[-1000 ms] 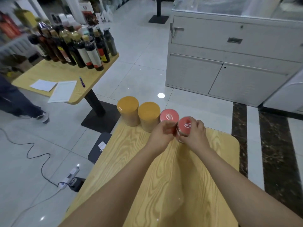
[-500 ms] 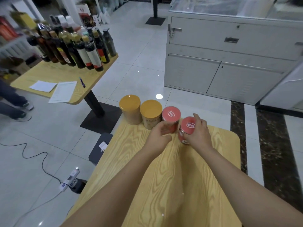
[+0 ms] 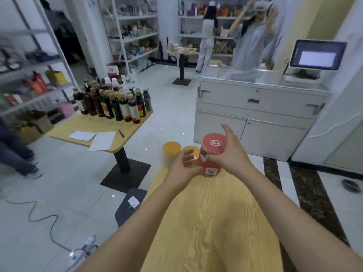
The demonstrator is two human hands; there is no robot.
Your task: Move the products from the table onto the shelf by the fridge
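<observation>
Head view. Red-lidded, red-labelled cylindrical plastic jar (image 3: 210, 157): held upright over the far end of the pale wooden tabletop (image 3: 206, 222), clasped round its side by the right hand (image 3: 230, 154). The left hand (image 3: 183, 166) is loosely spread just beside its base. Judged light, rigid and smooth-walled; best gripped mid-body, below the lid.

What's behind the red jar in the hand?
Two yellow jars peek out left of the red jar, at the far end of the table; a white cabinet stands farther back. The jar and right hand cover whatever is straight behind.
</observation>
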